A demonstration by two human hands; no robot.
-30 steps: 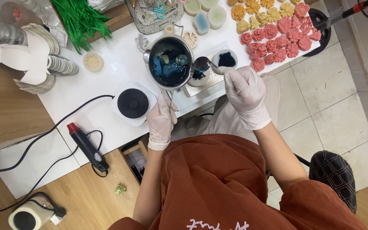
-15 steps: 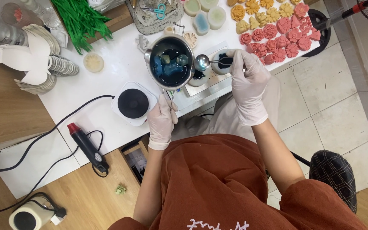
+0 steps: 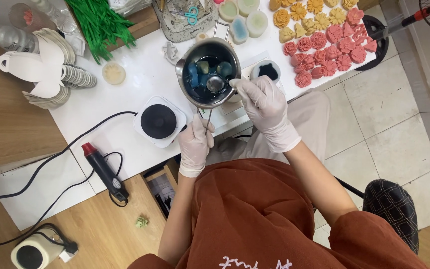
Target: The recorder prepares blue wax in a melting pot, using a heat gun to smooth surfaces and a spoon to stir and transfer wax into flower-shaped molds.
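Note:
My left hand [image 3: 195, 141], in a white glove, grips the thin wire handle of a small steel pot [image 3: 208, 73] that is raised above the white table [image 3: 125, 109]. The pot holds dark blue liquid with pale blue-green lumps in it. In my gloved right hand [image 3: 260, 102] is a metal spoon [image 3: 217, 82], its bowl dipped into the liquid inside the pot. Just right of the pot stands a small white mould [image 3: 266, 71] filled with dark blue.
A small white hotplate [image 3: 159, 121] with a black disc sits left of my left hand. A red-tipped heat gun [image 3: 102, 170] and black cables lie nearer. Pink and yellow flower shapes [image 3: 328, 39], green strips [image 3: 97, 22] and white paper cutouts [image 3: 36, 69] fill the back.
My right hand has brought the spoon from above the small blue-filled mould leftward into the pot. My left hand keeps hold of the pot handle.

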